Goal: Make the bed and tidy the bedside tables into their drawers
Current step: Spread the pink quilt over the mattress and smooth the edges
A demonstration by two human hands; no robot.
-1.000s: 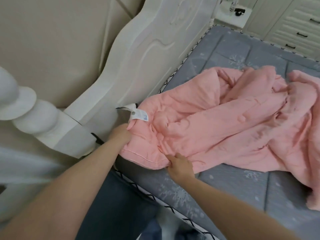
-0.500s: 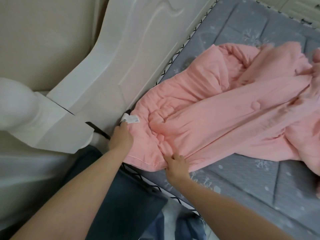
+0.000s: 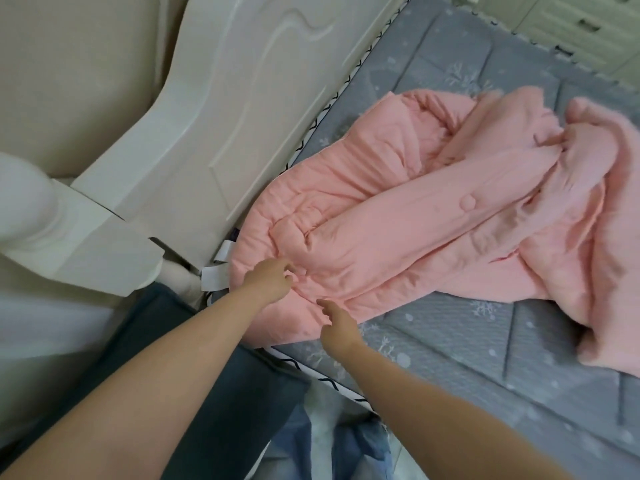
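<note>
Both my hands have let go of the pink quilt (image 3: 398, 216); left hand (image 3: 268, 280) loosely curled, right hand (image 3: 337, 325) relaxed at five o'clock of it, both resting on the corner.

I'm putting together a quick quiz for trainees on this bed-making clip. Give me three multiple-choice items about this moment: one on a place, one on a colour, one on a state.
1. Where does the near corner of the quilt lie?
A. At the mattress corner beside the headboard
B. On the floor
C. Inside a drawer

2. What colour is the quilt?
A. White
B. Pink
C. Green

3. How does the quilt lie on the mattress?
A. Spread flat and smooth
B. Folded into a neat square
C. Bunched and crumpled

Answers:
1. A: its corner sits at the mattress edge, close by the white headboard, with the left hand and right hand at it.
2. B: the whole quilt is pink against the grey mattress.
3. C: deep folds run across it and much grey mattress shows bare.
</note>
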